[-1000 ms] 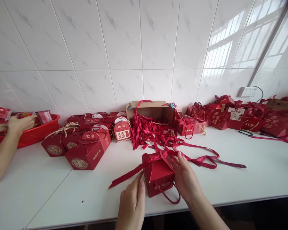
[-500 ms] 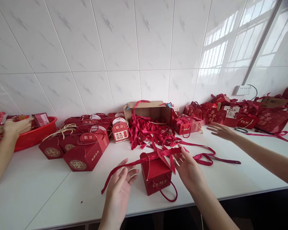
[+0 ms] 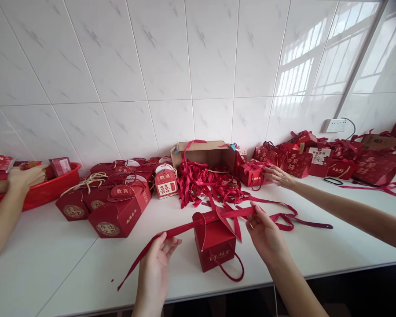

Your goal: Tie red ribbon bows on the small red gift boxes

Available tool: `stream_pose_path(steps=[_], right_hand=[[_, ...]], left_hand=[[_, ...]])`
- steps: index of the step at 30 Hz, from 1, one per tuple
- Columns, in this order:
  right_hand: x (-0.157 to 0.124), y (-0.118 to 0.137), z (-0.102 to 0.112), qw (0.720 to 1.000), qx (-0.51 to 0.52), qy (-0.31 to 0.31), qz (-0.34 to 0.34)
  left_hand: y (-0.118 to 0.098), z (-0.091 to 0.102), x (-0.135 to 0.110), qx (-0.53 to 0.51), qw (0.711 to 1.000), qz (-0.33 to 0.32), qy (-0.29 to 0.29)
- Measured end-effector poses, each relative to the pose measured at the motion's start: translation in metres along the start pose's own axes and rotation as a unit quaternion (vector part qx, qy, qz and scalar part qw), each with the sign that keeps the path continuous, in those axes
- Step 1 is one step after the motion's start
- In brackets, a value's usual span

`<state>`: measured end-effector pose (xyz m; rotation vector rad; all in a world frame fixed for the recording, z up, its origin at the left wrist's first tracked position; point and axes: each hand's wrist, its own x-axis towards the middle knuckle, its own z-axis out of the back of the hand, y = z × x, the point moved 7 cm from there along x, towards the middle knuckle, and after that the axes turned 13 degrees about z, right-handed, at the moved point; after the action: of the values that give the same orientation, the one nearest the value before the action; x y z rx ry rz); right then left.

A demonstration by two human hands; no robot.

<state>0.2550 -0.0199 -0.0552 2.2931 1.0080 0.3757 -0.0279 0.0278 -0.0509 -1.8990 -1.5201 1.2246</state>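
Observation:
A small red gift box [image 3: 218, 246] with gold lettering and a rope handle stands upright on the white table. A red ribbon [image 3: 181, 228] runs through the flaps at its top and stretches out to both sides. To the left of the box, my left hand [image 3: 156, 259] pinches the ribbon between thumb and fingers, and its loose end hangs down. On the right, my right hand [image 3: 265, 229] has thumb and finger closed on the ribbon's other end. Both hands are apart from the box itself.
Behind the box, tangled ribbons [image 3: 207, 176] spill from a cardboard carton [image 3: 204, 145]. Several finished-looking red boxes [image 3: 119, 215] stand left. A co-worker's hand [image 3: 279, 176] touches a bow-tied box [image 3: 251, 174] at right; another person's hand [image 3: 26, 176] is at a red basin [image 3: 46, 191].
My left hand has closed on the ribbon and drawn it out leftward and down, pulling it straighter. The co-worker's hand at right has moved left to the bow-tied box.

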Motion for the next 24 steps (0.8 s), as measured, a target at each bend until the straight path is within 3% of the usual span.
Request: stream_pose_path(steps=[5,15,19,21,24], right_hand=[[-0.003,-0.015,0.018,0.999,0.004,-0.019,-0.026],[-0.007,-0.025,0.032,0.995,0.045,-0.058,-0.062],[0.000,-0.006,0.023,0.999,0.018,-0.026,-0.022],[0.008,0.014,0.014,0.999,-0.021,0.005,0.038],[0.018,0.054,-0.004,0.982,-0.109,0.050,0.145]], left_hand=[[0.014,0.003,-0.001,-0.051,0.997,0.050,0.000],[0.015,0.024,-0.002,-0.050,0.998,0.015,-0.039],[-0.009,0.027,-0.001,-0.004,0.998,-0.050,-0.034],[-0.031,0.025,-0.005,0.036,0.990,-0.124,-0.054],[-0.074,0.015,-0.019,0.094,0.956,-0.259,-0.098]])
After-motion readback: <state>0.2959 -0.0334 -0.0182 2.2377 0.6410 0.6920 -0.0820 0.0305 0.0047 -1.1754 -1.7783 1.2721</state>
